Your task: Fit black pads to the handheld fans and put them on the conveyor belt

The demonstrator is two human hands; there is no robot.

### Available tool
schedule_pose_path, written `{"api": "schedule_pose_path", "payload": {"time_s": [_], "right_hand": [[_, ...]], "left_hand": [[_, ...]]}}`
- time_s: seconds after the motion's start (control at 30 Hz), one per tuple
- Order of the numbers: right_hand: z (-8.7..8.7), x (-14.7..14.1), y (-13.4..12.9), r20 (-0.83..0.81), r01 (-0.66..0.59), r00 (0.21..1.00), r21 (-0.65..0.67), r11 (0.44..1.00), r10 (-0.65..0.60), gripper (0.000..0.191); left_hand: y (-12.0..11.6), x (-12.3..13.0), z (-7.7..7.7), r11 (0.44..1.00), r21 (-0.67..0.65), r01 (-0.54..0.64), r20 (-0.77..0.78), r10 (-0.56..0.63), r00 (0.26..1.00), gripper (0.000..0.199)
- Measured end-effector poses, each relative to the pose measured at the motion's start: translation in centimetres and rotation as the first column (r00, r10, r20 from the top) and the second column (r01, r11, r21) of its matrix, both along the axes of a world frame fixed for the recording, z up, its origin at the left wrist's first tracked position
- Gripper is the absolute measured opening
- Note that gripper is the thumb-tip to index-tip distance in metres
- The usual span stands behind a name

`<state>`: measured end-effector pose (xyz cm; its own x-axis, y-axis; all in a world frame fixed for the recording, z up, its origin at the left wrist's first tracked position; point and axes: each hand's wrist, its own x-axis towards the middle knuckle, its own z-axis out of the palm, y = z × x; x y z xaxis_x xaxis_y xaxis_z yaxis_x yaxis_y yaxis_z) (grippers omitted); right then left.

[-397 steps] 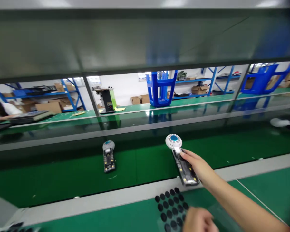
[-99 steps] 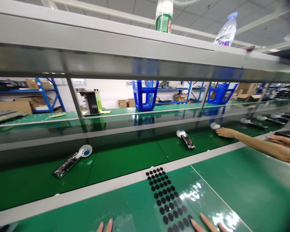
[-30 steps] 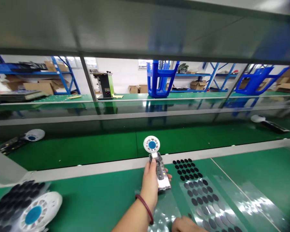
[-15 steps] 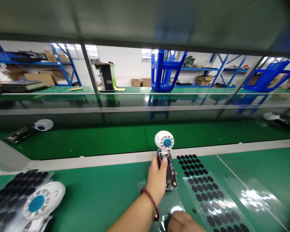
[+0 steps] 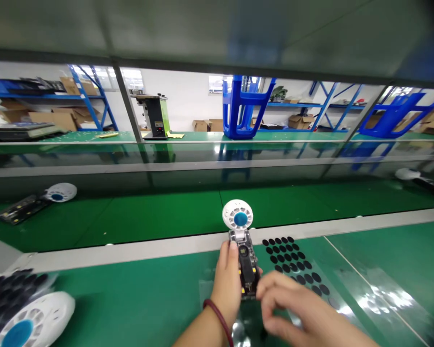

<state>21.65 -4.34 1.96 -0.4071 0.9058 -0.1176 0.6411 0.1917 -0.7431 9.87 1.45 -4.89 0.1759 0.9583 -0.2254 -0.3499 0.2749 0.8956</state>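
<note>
My left hand (image 5: 227,272), a dark red band on its wrist, is closed around the body of a handheld fan (image 5: 249,270). The fan's black, see-through body shows yellow parts inside, and its round white head (image 5: 237,215) with a blue centre points away from me. My right hand (image 5: 292,303) is at the lower right end of the fan body, its fingers curled together. Whatever they pinch, if anything, is hidden. To the right lies a sheet of black round stickers (image 5: 287,255), partly covered by my right hand.
Another white fan head (image 5: 32,320) lies at lower left beside more black round stickers (image 5: 14,301). Beyond the pale rail (image 5: 130,248), fans rest on the green belt at left (image 5: 36,202) and right (image 5: 419,180). A shelf (image 5: 217,33) hangs overhead.
My right hand has risen from the bottom edge to the lower end of the fan. The fan, still in my left hand, appears slightly lower and further left; the whole view has shifted a little.
</note>
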Motion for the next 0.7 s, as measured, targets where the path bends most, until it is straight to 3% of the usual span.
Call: {"api": "schedule_pose_path", "payload": {"time_s": [0.1, 0.23, 0.37, 0.57, 0.7], "right_hand": [[2.0, -0.2, 3.2, 0.036, 0.151, 0.987, 0.094, 0.984, -0.154, 0.017], [2.7, -0.8, 5.6, 0.242, 0.165, 0.945, 0.23, 0.959, -0.221, 0.016], [2.3, -1.4, 6.0, 0.366, 0.133, 0.899, 0.294, 0.946, -0.24, 0.015], [1.8, -1.9, 6.2, 0.342, 0.16, 0.908, 0.255, 0.954, -0.243, 0.016], [1.8, -2.0, 6.4, 0.339, 0.163, 0.91, 0.234, 0.958, -0.238, 0.016]], "left_hand": [[-0.2, -0.2, 0.0, 0.997, 0.042, -0.062, -0.026, 0.063, 0.998, 0.039], [-0.4, -0.3, 0.4, 0.999, 0.012, -0.032, 0.007, 0.032, 0.999, 0.039], [-0.3, -0.2, 1.0, 0.994, -0.058, -0.098, -0.071, 0.093, 0.993, 0.04], [-0.2, -0.3, 1.1, 0.971, -0.159, -0.177, -0.33, 0.117, 0.937, 0.039], [-0.2, -0.2, 1.1, 0.965, -0.158, -0.208, -0.388, 0.133, 0.912, 0.046]]}}
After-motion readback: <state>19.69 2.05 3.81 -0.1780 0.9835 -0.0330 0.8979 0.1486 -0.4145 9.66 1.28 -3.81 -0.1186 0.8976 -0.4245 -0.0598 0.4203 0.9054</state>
